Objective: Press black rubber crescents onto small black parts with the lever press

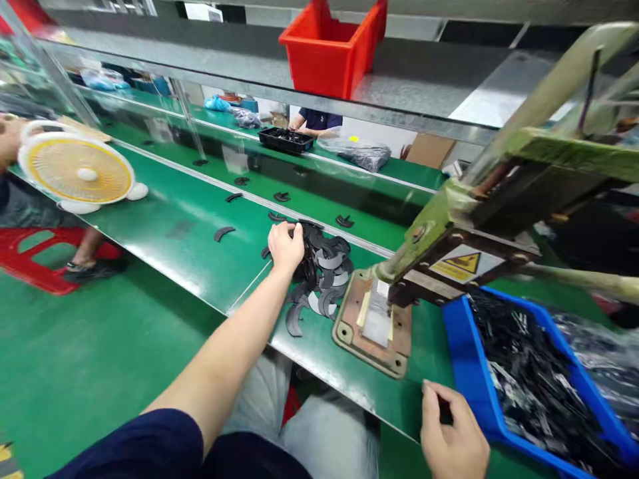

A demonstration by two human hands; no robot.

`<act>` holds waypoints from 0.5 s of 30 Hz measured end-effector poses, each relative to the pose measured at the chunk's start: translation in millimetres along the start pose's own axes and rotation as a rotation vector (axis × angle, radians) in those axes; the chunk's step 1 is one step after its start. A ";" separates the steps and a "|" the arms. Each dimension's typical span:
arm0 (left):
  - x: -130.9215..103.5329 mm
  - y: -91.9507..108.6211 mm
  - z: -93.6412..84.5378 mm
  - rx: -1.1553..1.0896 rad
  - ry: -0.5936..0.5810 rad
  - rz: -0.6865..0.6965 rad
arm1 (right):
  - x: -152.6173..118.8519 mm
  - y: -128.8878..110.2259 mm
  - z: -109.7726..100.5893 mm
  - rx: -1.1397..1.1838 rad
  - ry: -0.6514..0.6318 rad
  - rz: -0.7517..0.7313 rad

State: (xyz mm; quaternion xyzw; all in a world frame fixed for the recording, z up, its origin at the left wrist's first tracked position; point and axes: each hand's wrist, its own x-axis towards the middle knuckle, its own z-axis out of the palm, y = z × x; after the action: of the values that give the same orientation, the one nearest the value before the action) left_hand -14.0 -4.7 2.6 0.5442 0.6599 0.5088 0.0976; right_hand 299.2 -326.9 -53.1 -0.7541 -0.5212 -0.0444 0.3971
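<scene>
My left hand (286, 247) reaches into a pile of curved black and grey pieces (327, 266) on the green bench. Its thumb and fingers are closed around a dark curved piece at the pile's left side; the fingertips are partly hidden. Right of the pile stands a green hand press (429, 233), with a metal fixture (378, 319) on its base plate. Close to the bench's front edge, my right hand (452, 432) is curled, thumb and forefinger tips together, and nothing shows between them. It is just left of a blue bin (462, 372).
Black strip-like parts (539, 379) fill the bin. Loose curved pieces (224, 233) dot the bench and the belt (314, 206) behind it. A yellow-white fan (82, 169) stands left, a red bin (322, 56) on the shelf. Co-workers sit left and across, one near a black tray (284, 141).
</scene>
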 end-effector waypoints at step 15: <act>-94.2 -14.8 -62.5 0.291 -0.728 0.993 | 2.8 -2.8 -3.9 -0.036 -0.024 -0.097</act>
State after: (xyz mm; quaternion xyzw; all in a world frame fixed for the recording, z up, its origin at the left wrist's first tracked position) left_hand -29.2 -115.4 -20.0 0.9315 0.3157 0.1806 -0.0066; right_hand 299.5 -326.9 -47.5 -0.7355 -0.5608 -0.0639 0.3748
